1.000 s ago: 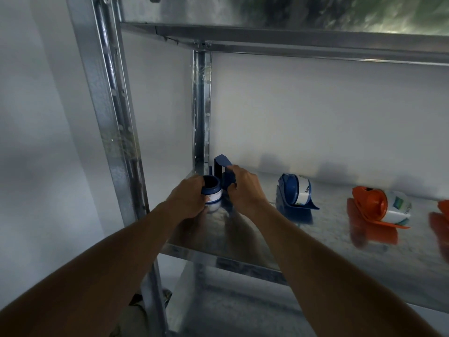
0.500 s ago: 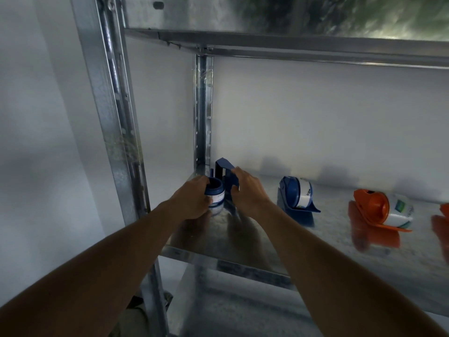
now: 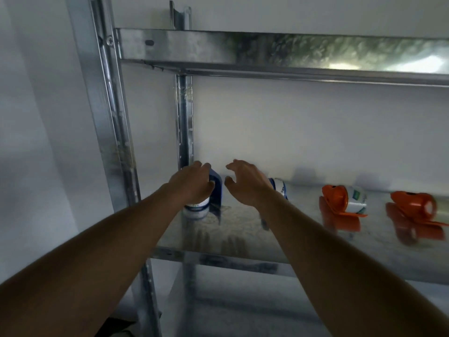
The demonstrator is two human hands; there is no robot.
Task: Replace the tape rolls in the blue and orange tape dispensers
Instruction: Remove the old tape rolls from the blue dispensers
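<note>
A blue tape dispenser [image 3: 216, 190] with a white roll stands at the shelf's back left corner. My left hand [image 3: 192, 183] is closed over its top and roll. Just to its right, my right hand [image 3: 245, 182] hovers with fingers spread and holds nothing. Behind that wrist a second blue dispenser [image 3: 279, 187] with a white roll is mostly hidden. Two orange dispensers lie further right: one [image 3: 340, 200] with a white labelled roll, another [image 3: 418, 205] near the frame's right edge.
The metal shelf [image 3: 243, 229] is shiny and reflects the items. Upright posts [image 3: 184, 117] stand at the left corner. Another shelf's beam [image 3: 267, 49] runs overhead. A white wall lies behind.
My right hand has let go of the blue dispenser and opened, shifting slightly right. My left hand stays on the dispenser. The view has tilted upward.
</note>
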